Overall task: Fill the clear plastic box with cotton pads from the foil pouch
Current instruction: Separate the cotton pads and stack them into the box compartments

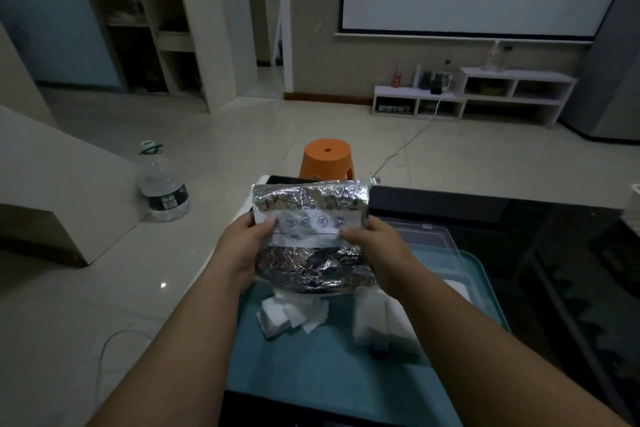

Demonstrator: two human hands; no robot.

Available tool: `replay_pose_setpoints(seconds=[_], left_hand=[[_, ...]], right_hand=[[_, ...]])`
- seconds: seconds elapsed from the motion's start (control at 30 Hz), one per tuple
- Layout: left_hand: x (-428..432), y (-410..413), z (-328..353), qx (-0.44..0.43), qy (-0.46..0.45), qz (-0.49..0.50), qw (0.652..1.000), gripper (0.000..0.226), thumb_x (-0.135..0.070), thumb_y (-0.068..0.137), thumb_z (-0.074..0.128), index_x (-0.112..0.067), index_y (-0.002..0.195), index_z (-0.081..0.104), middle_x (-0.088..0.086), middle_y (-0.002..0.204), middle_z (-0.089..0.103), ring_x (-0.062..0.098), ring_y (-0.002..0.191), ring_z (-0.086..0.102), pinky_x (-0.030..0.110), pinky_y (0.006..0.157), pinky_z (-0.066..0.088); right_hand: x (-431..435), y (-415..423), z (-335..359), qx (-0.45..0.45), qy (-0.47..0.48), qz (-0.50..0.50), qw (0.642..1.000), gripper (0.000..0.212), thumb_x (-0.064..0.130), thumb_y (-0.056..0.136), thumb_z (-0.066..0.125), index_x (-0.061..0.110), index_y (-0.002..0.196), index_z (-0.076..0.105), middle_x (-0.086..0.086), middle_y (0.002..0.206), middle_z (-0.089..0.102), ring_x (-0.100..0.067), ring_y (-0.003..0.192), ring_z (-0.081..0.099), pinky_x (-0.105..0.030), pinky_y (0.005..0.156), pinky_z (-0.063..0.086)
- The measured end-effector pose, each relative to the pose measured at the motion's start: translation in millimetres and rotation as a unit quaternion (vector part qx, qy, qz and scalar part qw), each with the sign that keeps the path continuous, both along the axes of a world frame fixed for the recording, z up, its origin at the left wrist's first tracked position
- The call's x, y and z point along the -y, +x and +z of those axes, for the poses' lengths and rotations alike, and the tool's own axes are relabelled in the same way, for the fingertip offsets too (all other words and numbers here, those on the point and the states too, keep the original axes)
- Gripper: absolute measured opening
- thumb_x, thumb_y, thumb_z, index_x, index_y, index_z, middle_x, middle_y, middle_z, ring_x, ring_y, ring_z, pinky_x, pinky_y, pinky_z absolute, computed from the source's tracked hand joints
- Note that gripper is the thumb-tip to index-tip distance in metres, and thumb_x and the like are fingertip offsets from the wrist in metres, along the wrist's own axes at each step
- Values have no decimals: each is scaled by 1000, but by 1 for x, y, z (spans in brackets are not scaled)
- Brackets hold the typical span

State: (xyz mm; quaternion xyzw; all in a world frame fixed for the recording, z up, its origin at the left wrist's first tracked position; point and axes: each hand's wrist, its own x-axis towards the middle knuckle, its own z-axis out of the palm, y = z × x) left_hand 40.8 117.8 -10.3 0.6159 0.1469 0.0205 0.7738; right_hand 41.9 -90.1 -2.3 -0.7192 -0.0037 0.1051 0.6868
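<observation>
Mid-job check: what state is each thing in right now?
Foil pouch: held above the teal tray, gripped at both sides.
Left hand: grips the pouch's left edge.
Right hand: grips the pouch's right edge.
Cotton pads: loose pile on the tray, beneath the pouch.
Clear plastic box: lid looks open, white pads inside; fill level unclear.
Water bottle: upright on the floor, capped.

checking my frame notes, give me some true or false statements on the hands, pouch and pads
1. The left hand and right hand both grip the foil pouch. True.
2. The foil pouch lies flat on the teal tray. False: it is held up above it.
3. Loose cotton pads lie on the teal tray below the foil pouch. True.
4. The orange stool stands on the teal tray. False: it stands on the floor.
</observation>
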Motion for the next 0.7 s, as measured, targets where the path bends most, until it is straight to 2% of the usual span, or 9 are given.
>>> replay_pose_setpoints(seconds=[0.07, 0.1, 0.17, 0.23, 0.33, 0.47, 0.57, 0.63, 0.7], left_hand=[[-1, 3, 0, 1, 0, 30, 1000, 13, -8, 94, 57, -7, 104, 65, 16, 93, 74, 27, 73, 71, 35, 61, 55], [-2, 4, 1, 4, 1, 39, 999, 12, -10, 94, 57, -8, 102, 66, 16, 92, 74, 27, 73, 72, 35, 62, 55], [-2, 7, 3, 18, 5, 54, 998, 11, -17, 94, 60, -9, 99, 66, 15, 93, 74, 28, 76, 72, 37, 65, 56], [-2, 8, 3, 28, 5, 69, 997, 17, -25, 93, 63, -9, 100, 64, 14, 92, 74, 31, 80, 72, 39, 67, 57], [-3, 9, 4, 39, -8, 63, 997, 8, -19, 92, 62, -11, 96, 62, 15, 93, 71, 30, 75, 69, 39, 64, 56], [-7, 9, -5, -39, 68, 21, 997, 9, -11, 88, 62, -14, 96, 64, 7, 84, 67, 21, 70, 62, 28, 58, 42], [-12, 13, -18, -78, 91, 25, 993, 14, -9, 89, 62, -15, 102, 64, 9, 91, 68, 25, 76, 64, 29, 60, 47], [-14, 16, -23, -76, 91, 39, 992, 10, -8, 91, 62, -14, 99, 63, 10, 90, 67, 24, 74, 64, 30, 58, 49], [-14, 19, -29, -67, 95, 61, 991, 10, -11, 89, 65, -14, 97, 62, 12, 94, 67, 25, 75, 64, 33, 61, 52]], right_hand=[[1, 0, 0, 9, 9, -9, 1000, 54, 43, 75, 75, 17, 119, 59, -7, 116, 66, -29, 109, 61, -53, 97, 47], [1, 0, 1, 18, 3, -8, 1000, 57, 47, 75, 75, 18, 121, 58, -6, 118, 66, -28, 110, 61, -53, 99, 46], [0, 1, -1, 28, -33, -4, 999, 47, 46, 83, 70, 17, 118, 61, -6, 115, 67, -26, 108, 62, -49, 98, 48], [1, 4, -3, 47, -73, -12, 996, 24, 37, 91, 65, 16, 103, 67, -5, 103, 70, -25, 100, 65, -47, 93, 51], [1, 8, -2, 62, -80, -59, 993, 10, 26, 95, 61, 22, 90, 69, -1, 90, 71, -25, 92, 65, -45, 86, 52], [-1, 10, 2, 52, -59, -97, 992, 16, 29, 98, 55, 16, 97, 65, -1, 91, 65, -21, 86, 57, -35, 73, 46], [-1, 10, -2, 37, -93, -84, 991, 30, 33, 95, 60, 13, 116, 55, -2, 103, 59, -19, 91, 55, -32, 72, 44], [1, 10, -5, 7, -98, -82, 992, 52, 25, 91, 66, 16, 136, 40, -1, 109, 52, -16, 90, 56, -30, 69, 45], [3, 11, -9, -5, -124, -92, 988, 60, 13, 89, 64, 22, 138, 31, -1, 103, 53, -15, 82, 57, -32, 66, 49]])
